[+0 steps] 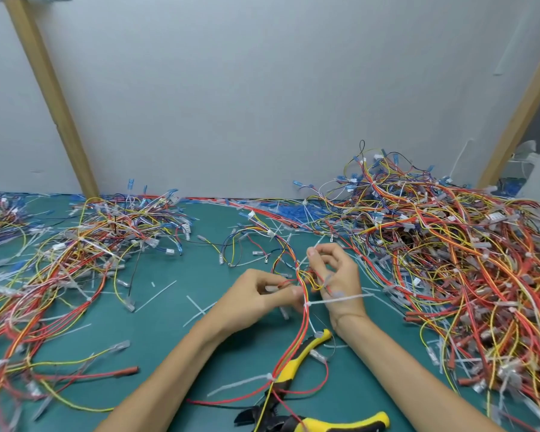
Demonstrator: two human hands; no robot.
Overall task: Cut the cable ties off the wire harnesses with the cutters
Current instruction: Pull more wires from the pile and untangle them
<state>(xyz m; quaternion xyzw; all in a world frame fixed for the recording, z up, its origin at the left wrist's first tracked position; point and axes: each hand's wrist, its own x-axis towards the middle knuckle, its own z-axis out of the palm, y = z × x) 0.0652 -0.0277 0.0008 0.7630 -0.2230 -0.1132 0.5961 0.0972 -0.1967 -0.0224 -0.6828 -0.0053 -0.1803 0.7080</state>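
A: What lies nearest to the person?

B: The cutters [296,361], with yellow and black handles. They lie on the green surface [169,338] between the two forearms, and no hand touches them. Red wires of the wire harness [303,325] run across the handles, and a second cable tie [270,377] sits on these wires just above the cutters.

A: And the hands?

B: A little farther, the left hand [256,294] pinches the harness wires between thumb and fingers [286,293]. The right hand [340,282] is just beside it, its fingers [317,260] curled round a loop of the same wires. So both hands are gripping the harness, slightly above the surface.

A: Where is the tie?

B: One white cable tie [337,298] is closed round the bundle between the hands, and its long tail points right, across the right wrist.

A: What is behind?

B: Short white tie pieces [197,304] lie on the surface. Farther left there is a left pile [106,232] of harnesses, and on the right a much bigger right pile [449,244]. Behind them stands a grey wall [262,88] with a wooden strip [50,98].
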